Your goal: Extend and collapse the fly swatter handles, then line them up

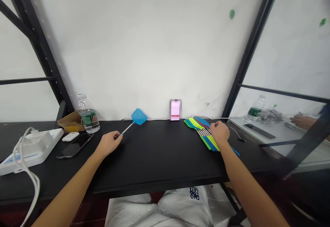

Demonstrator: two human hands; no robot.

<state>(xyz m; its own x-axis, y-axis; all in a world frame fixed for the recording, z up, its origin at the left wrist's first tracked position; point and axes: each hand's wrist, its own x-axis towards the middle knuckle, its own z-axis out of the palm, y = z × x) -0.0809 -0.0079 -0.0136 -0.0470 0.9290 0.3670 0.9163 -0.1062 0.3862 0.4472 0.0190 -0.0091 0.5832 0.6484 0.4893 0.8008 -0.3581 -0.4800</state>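
Note:
My left hand (110, 144) is closed around the handle end of a blue fly swatter (139, 116), whose mesh head points away toward the wall. On the right of the black table, several fly swatters (206, 134) in green, yellow, blue and red lie fanned side by side, handles toward me. My right hand (220, 131) is closed over the right side of this row, at the shafts. One blue handle (235, 151) sticks out past my right wrist. My fingertips there are hidden, but the hand appears to grip a swatter in the row.
A phone (175, 110) stands against the wall. At left are a water bottle (88, 113), a cardboard box (70, 122), a white earbud case (70, 137), a dark phone (75, 146) and a power strip (38, 148) with cables. Beyond the right frame, another person's hand (304, 121) is visible.

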